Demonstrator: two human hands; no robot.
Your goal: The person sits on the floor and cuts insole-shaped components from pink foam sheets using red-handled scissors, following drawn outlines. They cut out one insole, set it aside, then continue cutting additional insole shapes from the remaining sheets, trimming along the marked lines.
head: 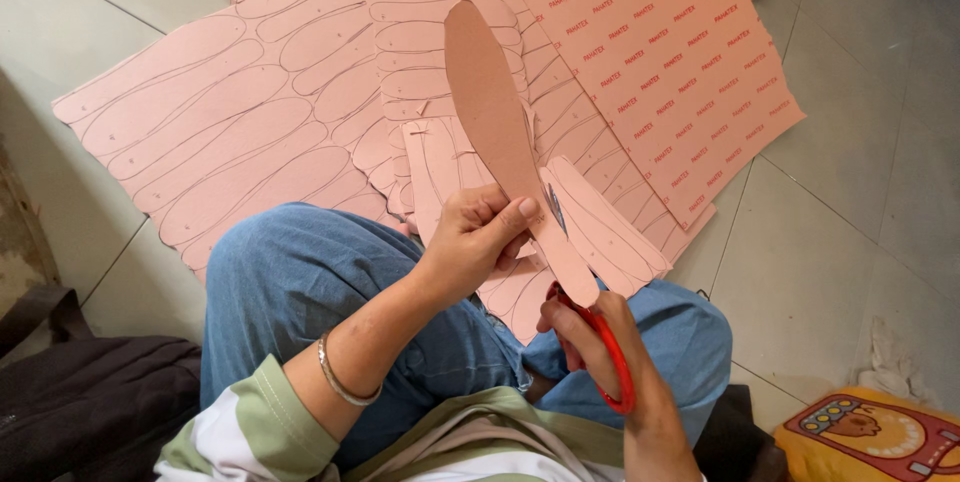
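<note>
The left hand (478, 232) is pinching a long pink cutout (505, 142) upright over the lap while the right hand (590, 337), gripping red-handled scissors (605, 347), is trimming its lower end, probably needing steady turning along the outline

Pale grey tiled floor (860, 212) with thin grout lines, daylight, dark bag (90, 402) lower left
</note>
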